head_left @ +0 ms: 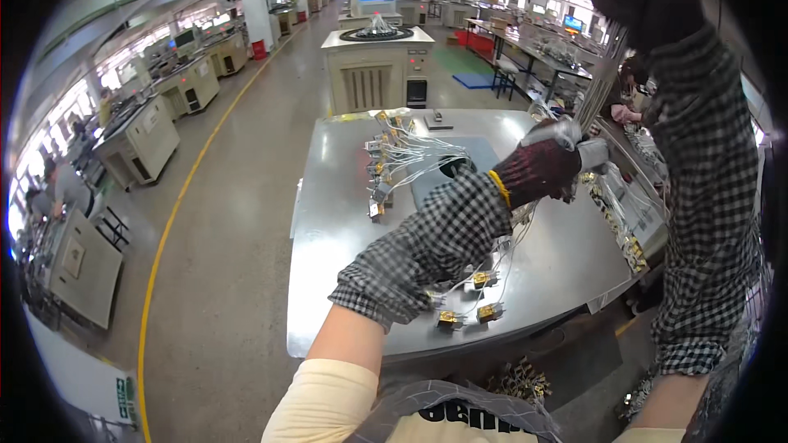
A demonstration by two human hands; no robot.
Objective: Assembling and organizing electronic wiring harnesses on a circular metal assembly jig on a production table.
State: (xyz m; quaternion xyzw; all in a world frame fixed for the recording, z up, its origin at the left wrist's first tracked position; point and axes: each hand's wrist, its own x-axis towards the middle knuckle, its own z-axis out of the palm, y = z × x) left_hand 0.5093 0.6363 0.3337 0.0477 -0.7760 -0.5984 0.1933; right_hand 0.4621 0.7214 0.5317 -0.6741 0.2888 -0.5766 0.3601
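My left hand (pixel 552 156), in a dark red glove with grey fingertips, is closed round a bundle of white wires (pixel 602 86) above the right part of a metal table. The bundle rises steeply, pulled straight, to my right hand (pixel 644 0). That hand wears a dark glove and is raised at the upper right, closed at the wires' upper end; its fingers are partly hidden. Below my left hand, white leads hang down to small gold-and-silver parts (pixel 486 312) on the tabletop. Another group of wired parts (pixel 379 168) lies fanned out at the table's far left.
The metal table (pixel 345 279) has rounded corners and a grey mat (pixel 480 152). More wired parts (pixel 616 226) line a tray at its right edge. Past it stands a machine cabinet (pixel 373 74). A floor aisle with a yellow line (pixel 176 213) runs along the left.
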